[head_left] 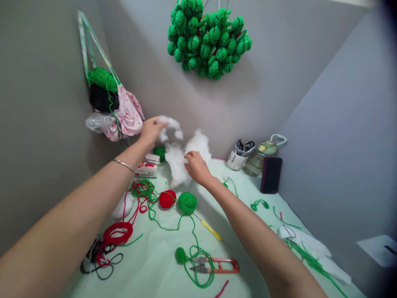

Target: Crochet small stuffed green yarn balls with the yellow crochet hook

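A heap of white stuffing fluff lies at the back of the pale green table, against the wall. My left hand is raised above it, fingers closed on a tuft of the fluff pulled up from the heap. My right hand rests on the heap with its fingers curled into the white fibre. In front of the hands sit a red crocheted ball and a green crocheted ball.
Red yarn and green yarn tangle across the table, with a yellow-handled crochet hook and red thread snips. A jar of tools, a bottle and a dark phone stand back right. Green crocheted pieces hang on the wall.
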{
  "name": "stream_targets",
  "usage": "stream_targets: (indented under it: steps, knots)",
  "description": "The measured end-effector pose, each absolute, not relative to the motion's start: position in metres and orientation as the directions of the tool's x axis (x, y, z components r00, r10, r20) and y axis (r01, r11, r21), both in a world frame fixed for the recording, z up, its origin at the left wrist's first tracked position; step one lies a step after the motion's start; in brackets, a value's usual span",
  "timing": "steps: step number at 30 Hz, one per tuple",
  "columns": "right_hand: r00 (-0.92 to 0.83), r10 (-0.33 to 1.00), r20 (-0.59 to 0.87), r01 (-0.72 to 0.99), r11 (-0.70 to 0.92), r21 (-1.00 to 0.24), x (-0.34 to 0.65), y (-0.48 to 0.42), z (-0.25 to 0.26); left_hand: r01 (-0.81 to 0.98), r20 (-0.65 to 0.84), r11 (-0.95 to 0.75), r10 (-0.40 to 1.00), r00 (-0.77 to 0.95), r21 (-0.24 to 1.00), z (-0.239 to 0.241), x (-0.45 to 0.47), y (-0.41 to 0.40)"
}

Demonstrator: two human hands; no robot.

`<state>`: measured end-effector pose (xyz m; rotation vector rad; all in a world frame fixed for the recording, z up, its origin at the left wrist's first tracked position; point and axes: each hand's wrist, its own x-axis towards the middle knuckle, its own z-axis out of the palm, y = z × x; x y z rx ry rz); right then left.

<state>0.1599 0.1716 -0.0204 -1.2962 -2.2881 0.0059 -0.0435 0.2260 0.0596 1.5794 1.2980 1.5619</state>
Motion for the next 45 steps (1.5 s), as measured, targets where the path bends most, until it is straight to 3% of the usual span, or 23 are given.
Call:
stream_targets:
  steps: [4, 7, 9, 11, 13, 16, 21, 26, 31, 35, 39, 41, 43, 45]
  knots:
    - [-0.377, 0.793, 0.479, 0.756, 0.562, -0.335, 0.164, 0.164, -0.017, -0.003, 0.399, -0.411, 0.885, -0.240, 0.912, 0.080, -0.055, 0.197]
    - [-0.275, 0.786, 0.554, 0.714, 0.553, -0.429, 0.165, 0.139, -0.002, -0.377, 0.246, -0.291, 0.955, -0.164, 0.879, 0.077, -0.048, 0.161]
    - [-0.195, 0.781, 0.594, 0.655, 0.554, -0.514, 0.163, 0.116, 0.013, -0.484, 0.212, -0.254, 0.967, -0.140, 0.838, 0.069, -0.037, 0.138]
    - [-0.113, 0.846, 0.522, 0.292, 0.530, -0.796, 0.156, 0.092, 0.027, -0.480, 0.196, -0.248, 0.968, -0.157, 0.841, 0.060, -0.025, 0.120]
    - [-0.211, 0.923, 0.322, 0.026, 0.335, -0.942, 0.145, 0.071, 0.035, -0.411, 0.186, -0.247, 0.965, -0.183, 0.878, 0.050, -0.013, 0.106]
    - [-0.327, 0.927, 0.184, -0.150, 0.141, -0.979, 0.128, 0.053, 0.035, -0.310, 0.203, -0.256, 0.960, -0.194, 0.915, 0.031, 0.002, 0.085]
    - [-0.292, 0.952, 0.087, -0.286, 0.000, -0.958, 0.117, 0.043, 0.029, -0.067, 0.295, -0.311, 0.938, -0.180, 0.948, -0.004, 0.007, 0.047]
    - [-0.504, 0.864, 0.001, -0.159, -0.092, -0.983, 0.134, 0.016, 0.035, 0.102, 0.302, -0.290, 0.944, -0.130, 0.951, -0.020, -0.019, 0.022]
    - [-0.385, 0.914, 0.126, 0.237, 0.230, -0.944, 0.167, -0.013, 0.031, 0.169, 0.134, -0.127, 0.991, -0.026, 0.977, -0.018, -0.044, 0.011]
    - [-0.417, 0.909, 0.021, 0.520, 0.257, -0.815, 0.184, -0.037, 0.002, 0.217, 0.047, -0.086, 0.983, 0.178, 0.972, -0.015, -0.042, -0.007]
    - [-0.542, 0.841, 0.001, 0.723, 0.467, -0.509, 0.180, -0.055, -0.032, 0.176, 0.044, -0.101, 0.953, 0.301, 0.979, -0.015, -0.030, -0.025]
    - [-0.549, 0.835, -0.031, 0.771, 0.491, -0.405, 0.176, -0.058, -0.042, 0.117, 0.033, -0.076, 0.943, 0.331, 0.990, -0.018, -0.027, -0.029]
    - [-0.502, 0.865, -0.019, 0.763, 0.433, -0.480, 0.176, -0.057, -0.045, 0.091, 0.030, -0.068, 0.932, 0.362, 0.994, -0.022, -0.027, -0.031]
    - [-0.426, 0.904, -0.043, 0.657, 0.277, -0.701, 0.179, -0.055, -0.042, 0.144, 0.015, -0.077, 0.921, 0.389, 0.987, -0.028, -0.030, -0.032]
